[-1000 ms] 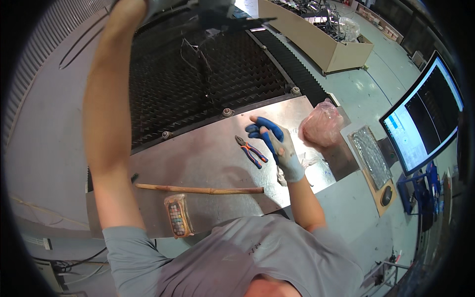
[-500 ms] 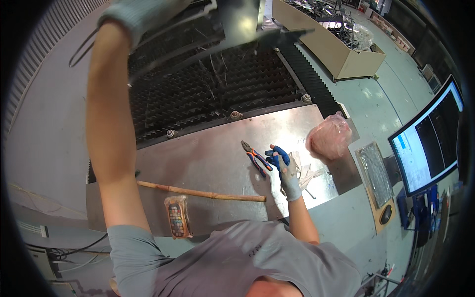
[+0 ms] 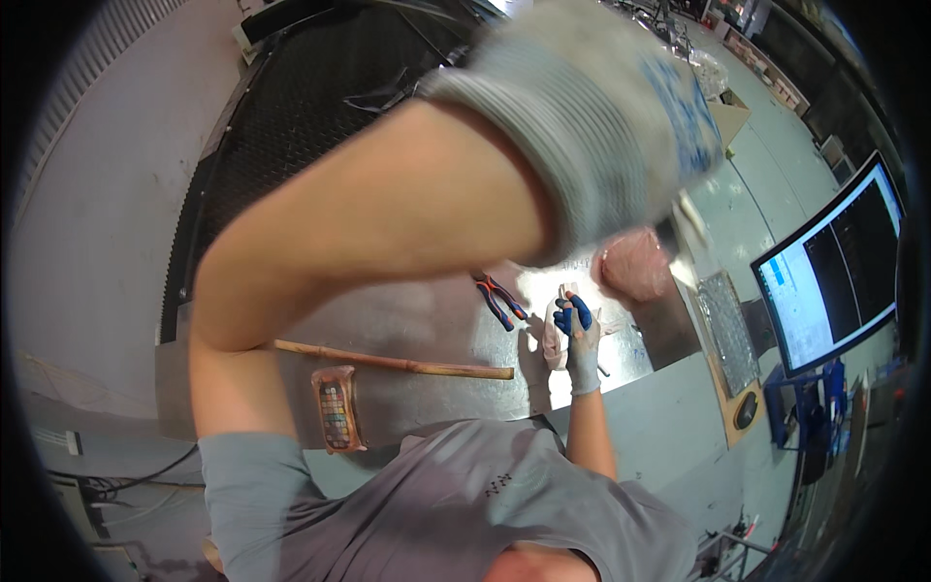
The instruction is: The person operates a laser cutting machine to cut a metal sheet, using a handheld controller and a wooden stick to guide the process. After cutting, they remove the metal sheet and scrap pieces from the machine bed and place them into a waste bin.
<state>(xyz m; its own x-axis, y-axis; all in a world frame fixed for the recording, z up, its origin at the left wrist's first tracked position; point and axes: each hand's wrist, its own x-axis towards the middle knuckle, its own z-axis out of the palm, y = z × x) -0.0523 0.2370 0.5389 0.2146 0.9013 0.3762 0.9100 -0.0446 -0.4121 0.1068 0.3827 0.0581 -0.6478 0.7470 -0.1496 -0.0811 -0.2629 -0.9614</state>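
My left hand (image 3: 621, 107), in a pale knit glove with blue on it, is raised very close across the upper middle of the view. It is blurred, its fingers do not show, and whether it holds anything is hidden. My right hand (image 3: 578, 335), in a pale glove with blue fingers, is over the metal plate (image 3: 436, 315) with its fingers curled in. What they hold, if anything, is too small to make out. Beside it lies a crumpled whitish cloth (image 3: 554, 346). Pliers (image 3: 499, 301) with red and blue handles lie to its left.
A bamboo stick (image 3: 398, 364) and a wrapped phone-like pack (image 3: 337, 409) lie on the plate. Behind is a dark slatted machine bed (image 3: 281, 145). A pink plastic bag (image 3: 635, 267) sits at the right, near a covered keyboard (image 3: 727, 330), a mouse (image 3: 746, 410) and a monitor (image 3: 834, 262).
My left arm has swung from the upper left to the right, now bent across the view. My right hand's fingers have curled in more. The long dark piece blurred near the left hand has left that place.
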